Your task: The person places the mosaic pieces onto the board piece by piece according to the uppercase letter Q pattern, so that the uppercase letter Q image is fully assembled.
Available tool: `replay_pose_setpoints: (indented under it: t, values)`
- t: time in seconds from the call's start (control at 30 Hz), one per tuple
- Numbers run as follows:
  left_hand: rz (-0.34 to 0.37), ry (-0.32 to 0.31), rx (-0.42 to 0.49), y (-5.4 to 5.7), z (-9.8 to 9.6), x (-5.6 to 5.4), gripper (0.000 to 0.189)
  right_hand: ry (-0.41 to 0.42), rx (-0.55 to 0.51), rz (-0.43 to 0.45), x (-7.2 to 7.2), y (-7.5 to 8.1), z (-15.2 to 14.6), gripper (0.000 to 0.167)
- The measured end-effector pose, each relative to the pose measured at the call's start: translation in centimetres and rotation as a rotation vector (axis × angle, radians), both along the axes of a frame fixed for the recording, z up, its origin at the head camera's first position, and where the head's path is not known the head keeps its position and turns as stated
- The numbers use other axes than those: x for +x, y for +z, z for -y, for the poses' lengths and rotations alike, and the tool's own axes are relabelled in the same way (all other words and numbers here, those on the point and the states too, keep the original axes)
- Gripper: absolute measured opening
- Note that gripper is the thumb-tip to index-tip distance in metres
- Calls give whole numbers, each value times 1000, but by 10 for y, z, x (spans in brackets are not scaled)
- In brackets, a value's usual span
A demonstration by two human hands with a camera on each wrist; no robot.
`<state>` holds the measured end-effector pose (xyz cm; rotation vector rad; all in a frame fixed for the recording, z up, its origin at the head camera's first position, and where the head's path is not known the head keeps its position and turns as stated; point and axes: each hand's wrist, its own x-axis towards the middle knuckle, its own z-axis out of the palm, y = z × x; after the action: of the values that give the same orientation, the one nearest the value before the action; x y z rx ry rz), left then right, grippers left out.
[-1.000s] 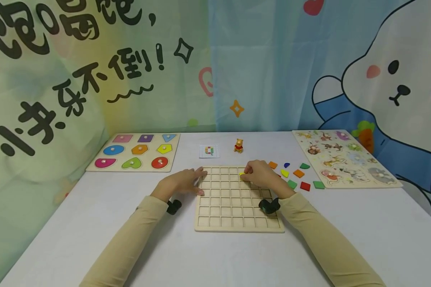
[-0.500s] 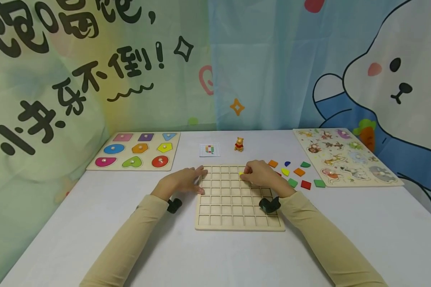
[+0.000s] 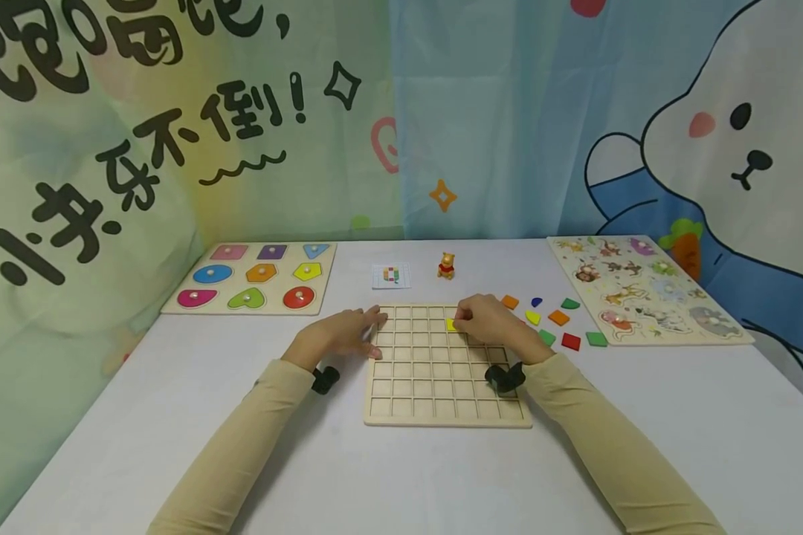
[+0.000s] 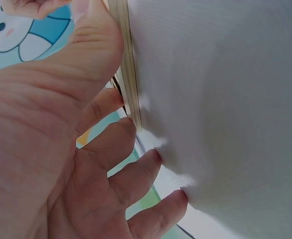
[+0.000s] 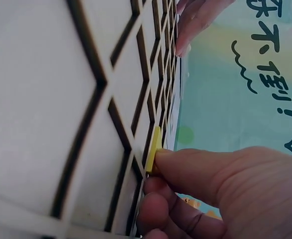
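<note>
A wooden grid board lies flat on the white table in the head view. My right hand pinches a yellow tile between thumb and fingers over the board's far rows. In the right wrist view the yellow tile stands tilted against the grid lines; whether it sits inside a cell I cannot tell. My left hand rests at the board's far left edge. In the left wrist view, that hand's thumb and index finger touch the board's side, with the other fingers spread near the table.
Right of the board lie several loose tiles, among them a red tile and a green tile. Behind stand a pattern card and a small bear figure. A shape puzzle is at left, an animal puzzle at right.
More of the yellow tile shows beside my right fingertips. Both hands stay almost in place; the whole head view has shifted slightly.
</note>
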<state>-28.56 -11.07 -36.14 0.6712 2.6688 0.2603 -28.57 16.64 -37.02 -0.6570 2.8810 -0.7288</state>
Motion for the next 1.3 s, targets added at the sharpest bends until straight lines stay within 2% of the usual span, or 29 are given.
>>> replay_pose_setpoints:
  t: [0.4, 0.57, 0.9, 1.17, 1.3]
  values:
    - [-7, -22, -12, 2, 0, 0, 80, 21, 33, -21, 2, 2, 0, 16]
    - [2, -11, -13, 1, 0, 0, 80, 65, 64, -26, -1, -1, -1, 15]
    - [11, -1, -4, 3, -1, 1, 80, 80, 28, 68, -5, 2, -11, 20]
    - [18, 12, 6, 1, -1, 1, 81, 69, 17, 90, -5, 6, -14, 23]
    - [15, 10, 8, 1, -1, 1, 81, 91, 4, 82, -5, 8, -17, 22]
